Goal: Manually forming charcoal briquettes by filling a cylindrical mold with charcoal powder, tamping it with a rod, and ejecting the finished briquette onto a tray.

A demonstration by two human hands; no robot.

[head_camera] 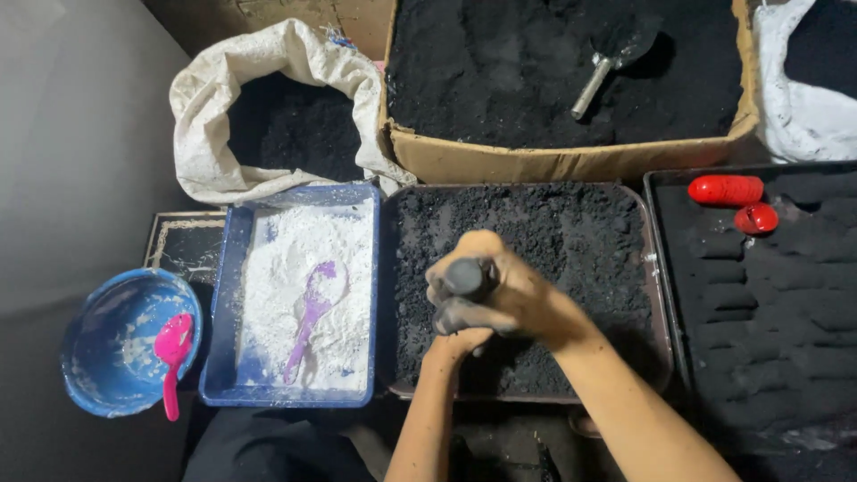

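Right hand (513, 299) clenches a dark tube (464, 277); left hand (455, 344) cups beneath, grip unclear. Black powder could spill past the brown tray (659, 330)'s near edge if the tube tips.

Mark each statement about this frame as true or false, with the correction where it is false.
1. Both hands are closed on a dark cylindrical tool over the tray of black powder. True.
2. The purple spoon lies in the round blue bowl. False: it lies in the blue tray of white powder; the bowl holds a pink spoon.
3. Two red pieces rest on the dark tray at the right. True.
4. The metal scoop sits in the white sack. False: it sits in the cardboard box of black powder.
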